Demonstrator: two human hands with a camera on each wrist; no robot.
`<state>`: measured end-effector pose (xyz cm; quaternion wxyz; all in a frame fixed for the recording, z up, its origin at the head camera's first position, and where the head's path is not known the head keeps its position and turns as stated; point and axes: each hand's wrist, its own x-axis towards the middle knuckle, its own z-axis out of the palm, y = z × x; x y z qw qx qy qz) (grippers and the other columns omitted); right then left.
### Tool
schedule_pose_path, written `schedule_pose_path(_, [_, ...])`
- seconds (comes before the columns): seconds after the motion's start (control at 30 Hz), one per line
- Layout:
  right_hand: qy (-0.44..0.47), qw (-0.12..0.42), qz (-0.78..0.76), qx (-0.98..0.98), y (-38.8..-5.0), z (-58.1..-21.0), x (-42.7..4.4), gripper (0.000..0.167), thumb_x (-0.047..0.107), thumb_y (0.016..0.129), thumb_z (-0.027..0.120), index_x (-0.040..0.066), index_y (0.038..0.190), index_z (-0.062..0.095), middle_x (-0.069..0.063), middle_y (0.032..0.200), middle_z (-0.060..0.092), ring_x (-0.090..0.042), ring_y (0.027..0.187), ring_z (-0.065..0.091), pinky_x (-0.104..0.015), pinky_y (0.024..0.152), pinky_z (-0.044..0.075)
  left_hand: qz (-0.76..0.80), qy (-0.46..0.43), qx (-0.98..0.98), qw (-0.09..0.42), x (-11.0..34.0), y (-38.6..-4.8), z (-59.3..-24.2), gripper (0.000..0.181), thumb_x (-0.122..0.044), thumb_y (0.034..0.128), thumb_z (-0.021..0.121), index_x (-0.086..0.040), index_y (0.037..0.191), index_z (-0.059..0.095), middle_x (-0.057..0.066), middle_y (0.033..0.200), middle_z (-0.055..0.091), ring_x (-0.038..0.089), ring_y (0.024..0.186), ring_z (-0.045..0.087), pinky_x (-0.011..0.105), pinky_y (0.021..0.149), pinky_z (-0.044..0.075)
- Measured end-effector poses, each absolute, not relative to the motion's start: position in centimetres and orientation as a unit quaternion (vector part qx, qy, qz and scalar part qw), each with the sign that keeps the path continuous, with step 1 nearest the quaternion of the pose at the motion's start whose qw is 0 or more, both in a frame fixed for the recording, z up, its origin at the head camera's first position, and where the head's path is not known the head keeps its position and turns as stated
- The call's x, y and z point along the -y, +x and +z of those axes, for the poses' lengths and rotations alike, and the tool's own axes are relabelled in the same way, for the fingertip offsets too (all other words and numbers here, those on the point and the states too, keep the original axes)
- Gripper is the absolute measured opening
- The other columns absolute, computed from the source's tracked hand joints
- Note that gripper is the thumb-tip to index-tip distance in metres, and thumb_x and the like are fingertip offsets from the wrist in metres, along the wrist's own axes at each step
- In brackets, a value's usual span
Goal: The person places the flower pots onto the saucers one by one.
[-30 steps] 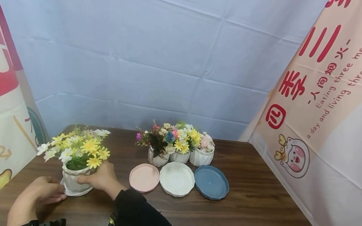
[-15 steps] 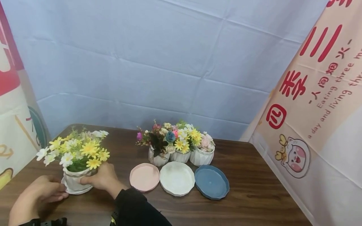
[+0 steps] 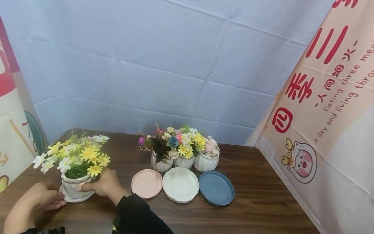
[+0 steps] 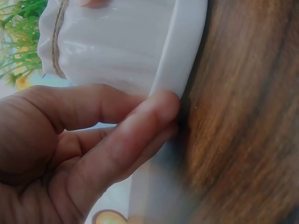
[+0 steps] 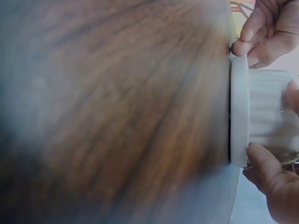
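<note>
At the table's left stands a white flowerpot (image 3: 71, 188) full of yellow and white daisy-like artificial flowers (image 3: 77, 156). Beneath it is a white saucer (image 3: 78, 199); a cord runs round the pot near its rim in the left wrist view. My left hand (image 3: 41, 197) pinches the saucer's edge (image 4: 184, 44) between thumb and fingers. From the other side my right hand (image 3: 106, 186) grips the pot, thumb across its front. In the right wrist view the saucer (image 5: 239, 112) lies flat on the table, with right fingers (image 5: 264, 163) low by the pot's base.
Three saucers lie in a row: pink (image 3: 147, 184), white (image 3: 181, 185) and blue (image 3: 216, 188). Behind them stand three small white pots (image 3: 206, 161) of artificial flowers. A light blue cloth (image 3: 131, 65) hangs behind the wooden table (image 3: 257, 195); printed cloths hang at both sides.
The head view has shifted slightly. Both hands keep their hold on the pot and saucer. The flowers appear slightly lower than a second ago.
</note>
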<state>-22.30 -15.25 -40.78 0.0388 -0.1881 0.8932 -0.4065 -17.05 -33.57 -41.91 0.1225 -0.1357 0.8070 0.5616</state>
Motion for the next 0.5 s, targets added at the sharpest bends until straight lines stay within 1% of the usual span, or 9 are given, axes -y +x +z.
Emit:
schedule_pose_path(0.2, [-0.189, 0.029, -0.394, -0.899, -22.22, -40.98, 15.4, 0.056, 0.041, 0.059, 0.087, 0.023, 0.107, 0.064, 0.009, 0.092, 0.065, -0.006, 0.091, 0.057, -0.016, 0.074, 0.044, 0.569, -0.142, -0.801, 0.12, 33.53, -16.99, -42.11, 0.043, 0.01, 0.0854, 0.048, 0.033, 0.111, 0.022, 0.012, 0.07, 0.063, 0.022, 0.067, 0.065, 0.033, 0.064, 0.054])
schedule_pose_path(0.4, [-0.162, 0.035, -0.381, -0.91, -22.18, -41.04, 15.66, 0.054, 0.043, 0.057, 0.087, 0.02, 0.101, 0.065, 0.006, 0.088, 0.065, -0.005, 0.086, 0.059, -0.017, 0.07, 0.046, 0.572, -0.146, -0.798, 0.121, 33.49, -16.97, -42.1, 0.042, 0.009, 0.085, 0.048, 0.033, 0.11, 0.023, 0.012, 0.07, 0.063, 0.022, 0.067, 0.065, 0.033, 0.064, 0.054])
schedule_pose_path(0.5, [-0.158, 0.038, -0.381, -0.91, -22.19, -41.02, 15.67, 0.054, 0.044, 0.057, 0.086, 0.019, 0.101, 0.065, 0.005, 0.089, 0.065, -0.006, 0.087, 0.059, -0.018, 0.07, 0.046, 0.578, -0.142, -0.795, 0.119, 33.51, -17.04, -42.11, 0.041, 0.009, 0.085, 0.047, 0.033, 0.108, 0.024, 0.012, 0.07, 0.063, 0.022, 0.067, 0.065, 0.033, 0.064, 0.054])
